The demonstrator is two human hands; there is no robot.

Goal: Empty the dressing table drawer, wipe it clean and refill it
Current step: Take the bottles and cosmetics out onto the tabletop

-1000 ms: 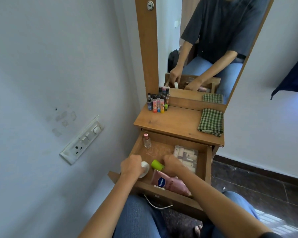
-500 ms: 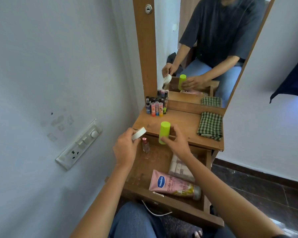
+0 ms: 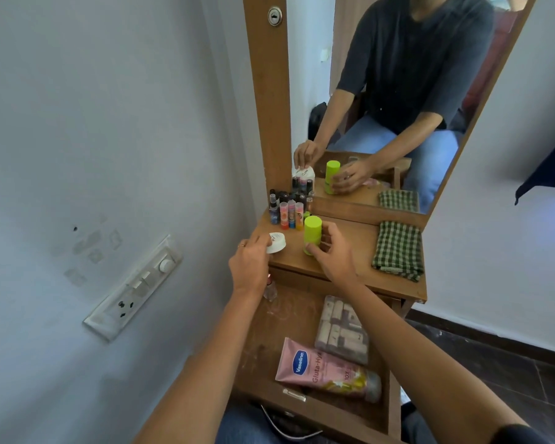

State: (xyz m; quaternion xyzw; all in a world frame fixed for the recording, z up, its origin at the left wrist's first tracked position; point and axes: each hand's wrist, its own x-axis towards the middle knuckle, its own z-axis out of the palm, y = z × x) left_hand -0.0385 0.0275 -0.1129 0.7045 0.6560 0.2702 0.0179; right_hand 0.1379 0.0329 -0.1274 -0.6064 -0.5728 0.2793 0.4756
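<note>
Drawer (image 3: 394,408) pulled open, wooden, floor dusty w/ pale smears; pink Vaseline tube (image 3: 321,366) lying flat at 6 o'clock, cap toward 3; clear case of small rolls (image 3: 342,330) at 12 of tube; small glass bottle (image 3: 270,291) upright at drawer's 10 o'clock corner; lime-green bottle (image 3: 312,232) upright on tabletop (image 3: 356,251); white round jar (image 3: 276,242) at its 9, tilted.

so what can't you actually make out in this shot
- Small glass bottle in the drawer: head view, the left hand covers its top.
- White jar: label too small to read, partly behind the left fingers.
- Green bottle: the right hand hides its base, so contact with the tabletop is unclear.
- Drawer's near corner: cut off by the bottom edge and the right arm.
</note>
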